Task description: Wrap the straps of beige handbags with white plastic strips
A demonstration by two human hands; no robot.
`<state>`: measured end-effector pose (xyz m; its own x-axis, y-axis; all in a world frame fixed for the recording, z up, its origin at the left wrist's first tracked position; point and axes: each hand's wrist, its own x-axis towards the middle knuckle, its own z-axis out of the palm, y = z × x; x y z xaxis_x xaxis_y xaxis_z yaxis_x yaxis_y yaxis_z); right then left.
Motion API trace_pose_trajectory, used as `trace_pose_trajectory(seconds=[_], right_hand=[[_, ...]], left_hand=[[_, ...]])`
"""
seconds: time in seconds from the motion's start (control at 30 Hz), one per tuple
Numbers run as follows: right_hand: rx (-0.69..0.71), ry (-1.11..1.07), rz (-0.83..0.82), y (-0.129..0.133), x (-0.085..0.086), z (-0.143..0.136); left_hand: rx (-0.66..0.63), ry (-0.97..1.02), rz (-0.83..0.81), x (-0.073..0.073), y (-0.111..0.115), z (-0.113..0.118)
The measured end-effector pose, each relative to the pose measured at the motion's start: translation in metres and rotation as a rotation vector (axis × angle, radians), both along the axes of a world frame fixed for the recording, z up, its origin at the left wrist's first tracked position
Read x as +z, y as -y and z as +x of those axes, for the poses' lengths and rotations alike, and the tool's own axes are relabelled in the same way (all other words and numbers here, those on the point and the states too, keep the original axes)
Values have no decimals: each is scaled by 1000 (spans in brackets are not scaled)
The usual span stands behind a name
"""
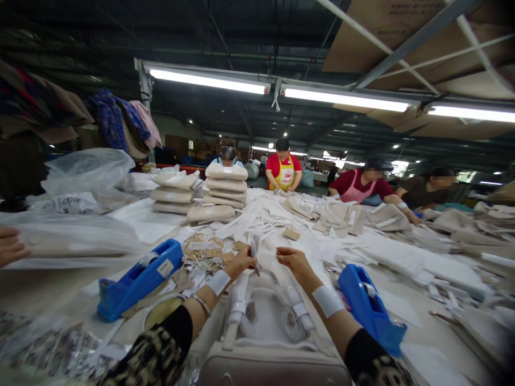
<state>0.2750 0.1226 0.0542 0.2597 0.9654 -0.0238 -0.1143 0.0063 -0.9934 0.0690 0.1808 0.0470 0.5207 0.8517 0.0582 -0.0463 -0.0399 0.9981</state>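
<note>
A beige bag [277,367] lies right in front of me, its straps [240,300] wrapped in white padding. My left hand [240,261] is closed above the bag's far end, fingers pinched by a thin pale strip; what it grips is too small to make out. Level with it on the other side, my right hand [295,262] is also closed, fingertips together, and I cannot make out what is between them. Pale white material [266,252] shows in the gap between both hands. Beside my left hand is a heap of brown and white tags [207,251] with strings.
Blue tape dispensers stand at left [140,279] and right [370,305]. Folded beige bags [225,185] are stacked at the back left. Another person's hand [10,246] touches a plastic-wrapped bag [76,236]. Several co-workers stand around the table, with white wrapping [386,254] spread on the right.
</note>
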Motion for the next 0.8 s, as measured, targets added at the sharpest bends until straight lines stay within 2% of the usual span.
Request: trace_pose_trajectory(seconds=[0.17,0.3,0.43,0.57,0.8], right_hand=[[215,98,-99,6,5,-2],[272,109,-104,-4,6,-12],[212,115,-153,-14,-1,-18],[80,82,-208,-14,-8,-7],[-139,-198,-82,-3,7,33]], left_hand=[[-27,37,21,4,5,1],[-15,55,47,7,7,2],[22,63,39,5,7,0],[48,61,7,0,6,-3],[74,36,-37,-2,4,-6]])
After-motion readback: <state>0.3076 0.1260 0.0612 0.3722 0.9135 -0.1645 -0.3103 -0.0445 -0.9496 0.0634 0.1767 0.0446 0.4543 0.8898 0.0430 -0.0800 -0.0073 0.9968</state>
